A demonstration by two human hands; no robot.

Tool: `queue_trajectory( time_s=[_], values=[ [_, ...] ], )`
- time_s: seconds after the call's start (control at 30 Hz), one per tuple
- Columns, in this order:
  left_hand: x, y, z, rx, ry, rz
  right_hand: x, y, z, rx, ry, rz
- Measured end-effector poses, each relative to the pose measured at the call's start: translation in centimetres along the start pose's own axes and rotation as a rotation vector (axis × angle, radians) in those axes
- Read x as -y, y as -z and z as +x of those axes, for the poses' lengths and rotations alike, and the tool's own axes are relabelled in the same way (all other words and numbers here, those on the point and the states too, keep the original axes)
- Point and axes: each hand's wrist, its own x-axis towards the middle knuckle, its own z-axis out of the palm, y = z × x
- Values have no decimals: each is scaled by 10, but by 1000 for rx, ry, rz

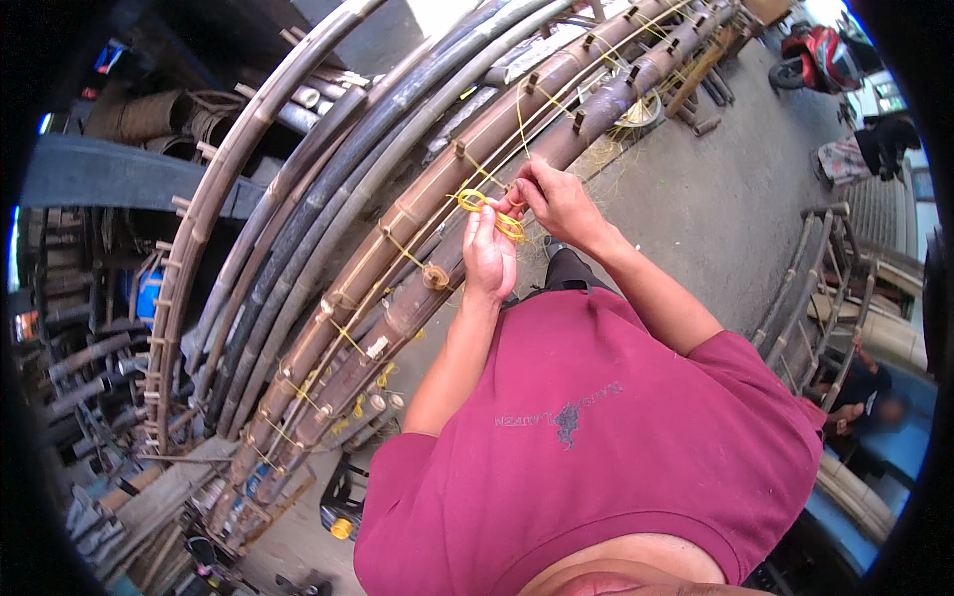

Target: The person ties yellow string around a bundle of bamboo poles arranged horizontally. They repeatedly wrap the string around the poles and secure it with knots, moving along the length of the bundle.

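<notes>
My left hand (486, 260) is closed round a small looped bundle of yellow cord (509, 228), its loops sticking out past the fingers. Close beside it, my right hand (563, 207) pinches by the fingertips what looks like a strand of that cord. A thin yellow line rises from near the right hand toward the poles. Both hands are over two long brown bamboo poles, a far one (407, 211) and a near one (409, 303), which lie side by side. Short wooden pegs stand in them, and yellow cord lashings cross between them at intervals.
Beyond the pair lie dark curved poles (298, 223) and a bamboo rail with pegs (204, 214). A black and yellow tool case (343, 507) stands on the floor. To the right are a red motorcycle (817, 62), a bamboo frame (820, 268) and a seated person (863, 402).
</notes>
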Motion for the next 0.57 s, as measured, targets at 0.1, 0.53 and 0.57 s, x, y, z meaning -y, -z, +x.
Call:
queue_trajectory(
  time_s=[0.1, 0.53, 0.57],
  values=[
    [0, -17, 7, 29, -3, 28, -14, 9, 3, -54, -18, 2],
    [-19, -83, 75, 229, -227, 1151, -8, 128, 127, 357, -269, 1377],
    [-20, -92, 80, 198, -120, 1270, -9, 138, 133, 354, -321, 1351]
  ],
)
